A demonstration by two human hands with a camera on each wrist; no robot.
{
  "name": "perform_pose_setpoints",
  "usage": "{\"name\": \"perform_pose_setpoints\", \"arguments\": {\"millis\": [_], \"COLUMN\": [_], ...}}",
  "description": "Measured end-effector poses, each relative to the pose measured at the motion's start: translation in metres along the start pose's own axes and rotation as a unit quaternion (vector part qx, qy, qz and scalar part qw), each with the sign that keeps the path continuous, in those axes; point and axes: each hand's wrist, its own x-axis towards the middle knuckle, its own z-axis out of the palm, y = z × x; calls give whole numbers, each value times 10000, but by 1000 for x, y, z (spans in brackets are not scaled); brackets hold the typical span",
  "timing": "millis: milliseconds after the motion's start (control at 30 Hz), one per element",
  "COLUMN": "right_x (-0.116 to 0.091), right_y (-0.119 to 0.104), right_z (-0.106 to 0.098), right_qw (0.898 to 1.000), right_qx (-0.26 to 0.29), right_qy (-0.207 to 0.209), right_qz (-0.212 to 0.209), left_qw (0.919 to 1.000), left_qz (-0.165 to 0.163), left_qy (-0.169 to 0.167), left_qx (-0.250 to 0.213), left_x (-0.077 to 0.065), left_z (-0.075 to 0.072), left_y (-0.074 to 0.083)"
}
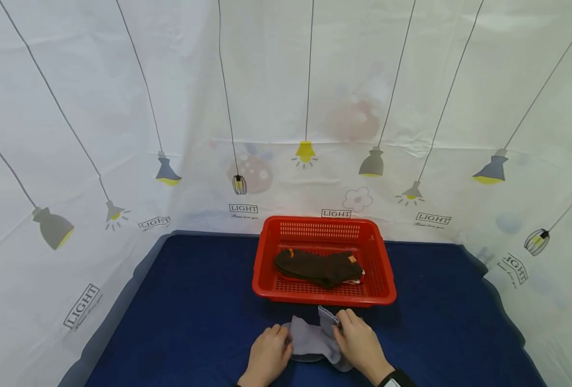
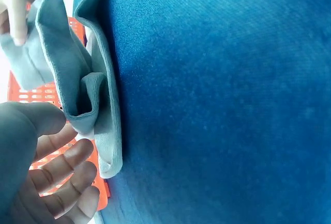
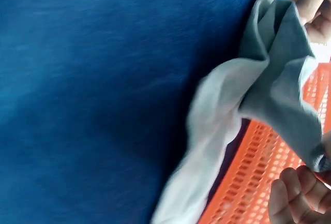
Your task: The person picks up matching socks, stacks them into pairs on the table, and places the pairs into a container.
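Observation:
Two grey socks (image 1: 310, 339) lie loosely over one another on the blue cloth, in front of the red basket. At their left end my left hand (image 1: 270, 352) pinches an edge of the fabric between thumb and index finger; the other fingers (image 2: 72, 177) are spread below it in the left wrist view. My right hand (image 1: 358, 341) grips the upper grey sock (image 3: 282, 100) near its raised end. Its fabric stretches up toward that hand in the right wrist view, while the lower sock (image 3: 199, 151) trails along the cloth.
Just beyond the hands stands a red plastic basket (image 1: 324, 302) with perforated walls. Dark brown socks (image 1: 315, 267) lie inside it, over something red and white. Blue cloth (image 1: 194, 317) covers the table, and a white printed curtain (image 1: 276, 107) encloses the back and sides.

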Motion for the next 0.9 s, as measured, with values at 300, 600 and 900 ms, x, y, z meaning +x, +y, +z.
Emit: {"name": "perform_pose_setpoints", "arguments": {"millis": [300, 600, 900], "right_x": [-28, -37, -38], "right_y": [31, 48, 44], "right_z": [-2, -1, 1], "right_qw": [9965, 9909, 9938], "right_qx": [156, 90, -116], "right_qy": [-89, -566, -681], "right_qz": [818, 1222, 869], "left_qw": [9995, 9992, 9999], "left_qz": [34, 97, 69], "left_qy": [-263, -279, 38], "left_qx": [-167, -253, 119], "left_x": [2, 4, 6], "left_z": [1, 0, 4], "left_y": [3, 6, -1]}}
